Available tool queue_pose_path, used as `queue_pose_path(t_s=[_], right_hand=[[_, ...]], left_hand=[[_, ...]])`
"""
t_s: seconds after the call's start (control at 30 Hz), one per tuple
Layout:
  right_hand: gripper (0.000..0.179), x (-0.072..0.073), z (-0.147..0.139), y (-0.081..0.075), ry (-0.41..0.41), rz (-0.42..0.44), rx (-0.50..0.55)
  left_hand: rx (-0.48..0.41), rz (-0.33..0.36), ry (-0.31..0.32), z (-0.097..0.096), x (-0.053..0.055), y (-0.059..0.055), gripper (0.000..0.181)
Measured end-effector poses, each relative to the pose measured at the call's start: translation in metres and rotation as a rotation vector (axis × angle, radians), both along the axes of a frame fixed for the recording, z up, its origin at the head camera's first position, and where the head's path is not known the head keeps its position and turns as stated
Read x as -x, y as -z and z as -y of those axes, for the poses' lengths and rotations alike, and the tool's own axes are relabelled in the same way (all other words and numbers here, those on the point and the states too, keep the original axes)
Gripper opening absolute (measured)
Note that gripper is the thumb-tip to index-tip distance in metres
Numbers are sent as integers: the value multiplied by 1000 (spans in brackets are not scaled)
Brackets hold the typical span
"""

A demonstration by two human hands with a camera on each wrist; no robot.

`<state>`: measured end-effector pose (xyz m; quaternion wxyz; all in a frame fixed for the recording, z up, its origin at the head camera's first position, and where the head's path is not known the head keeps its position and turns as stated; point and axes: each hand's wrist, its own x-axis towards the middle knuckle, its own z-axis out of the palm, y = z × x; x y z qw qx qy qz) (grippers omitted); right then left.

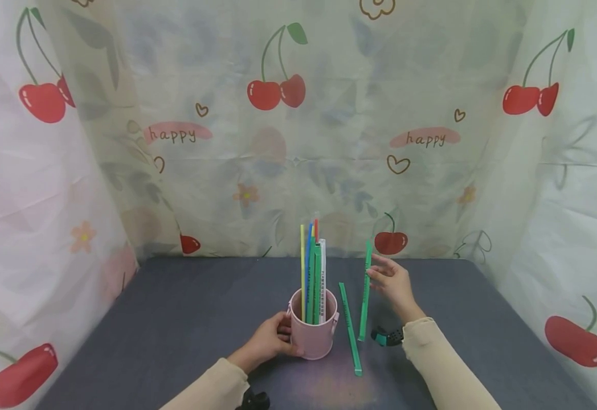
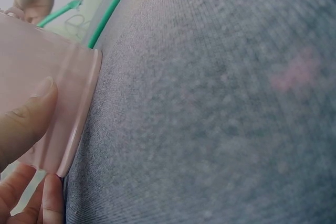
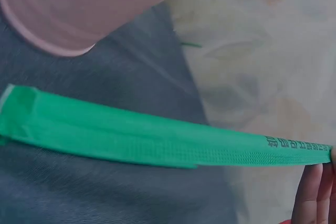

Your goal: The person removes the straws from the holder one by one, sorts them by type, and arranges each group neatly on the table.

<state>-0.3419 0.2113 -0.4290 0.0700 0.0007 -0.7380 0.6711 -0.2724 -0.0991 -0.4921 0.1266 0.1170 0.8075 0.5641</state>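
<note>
A small pink bucket point(image 1: 313, 340) stands upright on the table, and my left hand point(image 1: 269, 340) grips its left side. In the left wrist view the thumb point(image 2: 31, 114) lies along the wall of the bucket, with fingers curled near its base. To the right, my right hand point(image 1: 393, 286) pinches a green paper-wrapped straw point(image 1: 365, 296) near its upper end, above the table. The right wrist view shows this straw point(image 3: 115, 132) with dark printing along the wrapper. Another green wrapped straw point(image 1: 350, 330) lies between the bucket and the held one.
Inside the bucket stand several straws, among them a yellow one point(image 1: 302, 267), green-wrapped ones point(image 1: 317, 285) and a white-wrapped one point(image 1: 322, 273). A dark grey cloth point(image 1: 191, 319) covers the table. Behind it hangs a curtain point(image 1: 329, 188) printed with cherries.
</note>
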Motion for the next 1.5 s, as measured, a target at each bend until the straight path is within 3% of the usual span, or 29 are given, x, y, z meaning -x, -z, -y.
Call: queue_pose_path(t_s=[0.4,0.63,0.87,1.5], right_hand=[[46,4,8,26,-59,150,-138],[42,3,13,34,-97,229,-137],[41,2,18,40,-120,253,-154],[39,5,25,49,-69,290,-265]], left_hand=[[3,-6,-6,0,-1,0,73],[12,2,-11,0,0,0,73],[9,0,-7,1,1,0,73],[15,22,-14,0,2,1,75]])
